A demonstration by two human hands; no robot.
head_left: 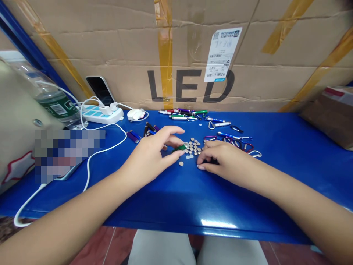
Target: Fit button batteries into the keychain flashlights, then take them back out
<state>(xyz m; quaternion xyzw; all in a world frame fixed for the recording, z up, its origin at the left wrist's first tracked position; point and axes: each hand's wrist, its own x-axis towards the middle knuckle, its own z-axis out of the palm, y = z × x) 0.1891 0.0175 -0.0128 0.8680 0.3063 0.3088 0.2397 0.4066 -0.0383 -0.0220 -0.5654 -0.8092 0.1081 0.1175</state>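
Note:
My left hand holds a short green metal tube, like a keychain torch body, between thumb and fingers. Its shiny round end points right. Beside that end lies a loose cluster of small round button cells, with one cell apart at the near left. My right hand rests low over the table just right of the cluster, thumb and fingers drawn together; anything between the fingertips is too small to make out. Behind my right hand lie several carabiner clips, partly hidden by it.
Finished-looking pen torches lie along the back of the blue table. More coloured tubes sit behind my left hand. A white power strip, cables, phones and a bottle crowd the left. Cartons stand right and behind.

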